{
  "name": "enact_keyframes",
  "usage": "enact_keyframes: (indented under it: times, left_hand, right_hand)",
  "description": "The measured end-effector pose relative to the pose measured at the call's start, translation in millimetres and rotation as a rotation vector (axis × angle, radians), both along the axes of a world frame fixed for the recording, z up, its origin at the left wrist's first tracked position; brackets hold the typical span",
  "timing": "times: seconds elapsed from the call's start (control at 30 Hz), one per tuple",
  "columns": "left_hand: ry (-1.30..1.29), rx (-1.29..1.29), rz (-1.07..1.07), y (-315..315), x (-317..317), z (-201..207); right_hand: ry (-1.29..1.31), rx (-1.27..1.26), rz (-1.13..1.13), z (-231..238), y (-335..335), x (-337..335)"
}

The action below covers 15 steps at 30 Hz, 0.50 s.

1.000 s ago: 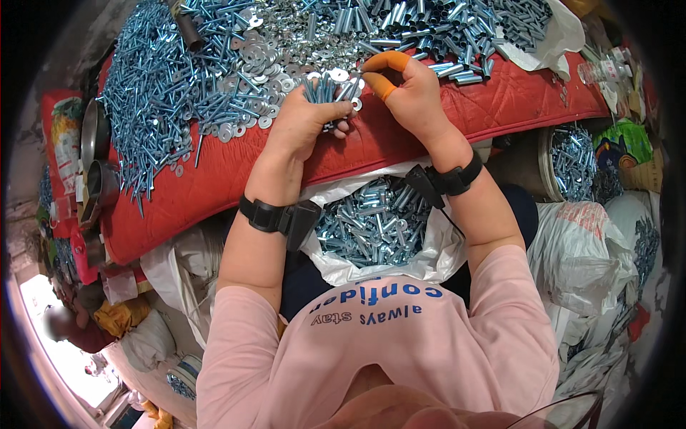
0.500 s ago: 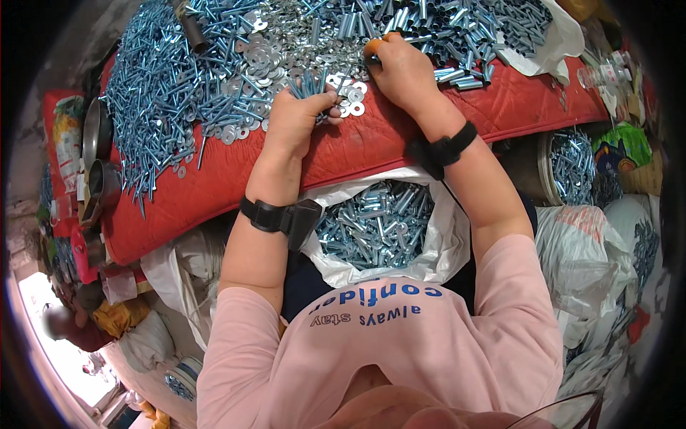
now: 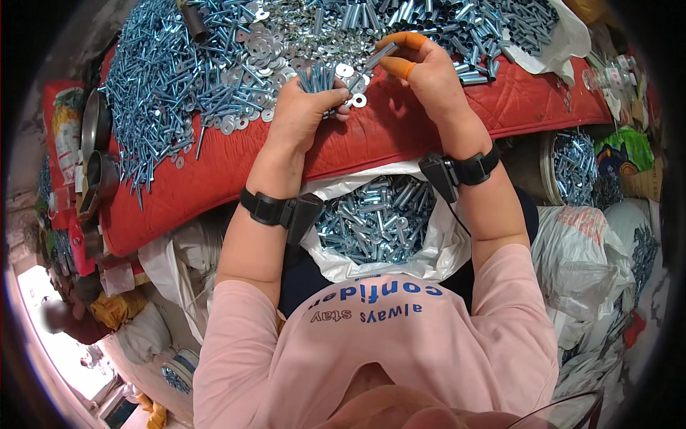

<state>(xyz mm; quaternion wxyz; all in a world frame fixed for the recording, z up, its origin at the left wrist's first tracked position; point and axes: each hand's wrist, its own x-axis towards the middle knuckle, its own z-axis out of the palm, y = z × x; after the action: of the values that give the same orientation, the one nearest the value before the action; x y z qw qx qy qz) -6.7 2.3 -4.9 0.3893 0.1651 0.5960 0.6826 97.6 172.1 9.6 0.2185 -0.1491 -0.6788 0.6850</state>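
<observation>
My left hand (image 3: 304, 107) is closed around a bunch of thin bluish screws (image 3: 318, 79), their shafts pointing away from me. Its thumb lies across them, above the front edge of the red padded cloth (image 3: 343, 143). Orange covers are on the thumb and forefinger of my right hand (image 3: 432, 75), which pinches a short metal sleeve (image 3: 382, 55) by one end. The sleeve's other end points down toward the loose flat washers (image 3: 344, 71) near my left hand. The two hands are apart.
A big heap of screws (image 3: 153, 93) covers the cloth's left side, with washers (image 3: 264, 53) in the middle and metal sleeves (image 3: 464, 32) to the right. In my lap, a white sack (image 3: 446, 247) holds many metal fasteners (image 3: 375, 222). A person (image 3: 82, 318) is at the far left.
My right hand has drawn back from the pile toward the right, its fingers lifted, and the sleeve now shows in its pinch. The left hand has shifted slightly right with the screws.
</observation>
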Motion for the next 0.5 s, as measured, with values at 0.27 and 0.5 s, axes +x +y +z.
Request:
enact_keyframes:
  times: [0.27,0.5]
  left_hand:
    - [0.061,-0.014,-0.042,-0.9,0.2,-0.9]
    - [-0.066,0.062,-0.004,-0.8,-0.7,-3.9]
  right_hand:
    - [-0.084,-0.055,0.047,-3.2,7.9,8.4]
    - [-0.176,-0.063,0.182,-12.6,-22.1,-0.9]
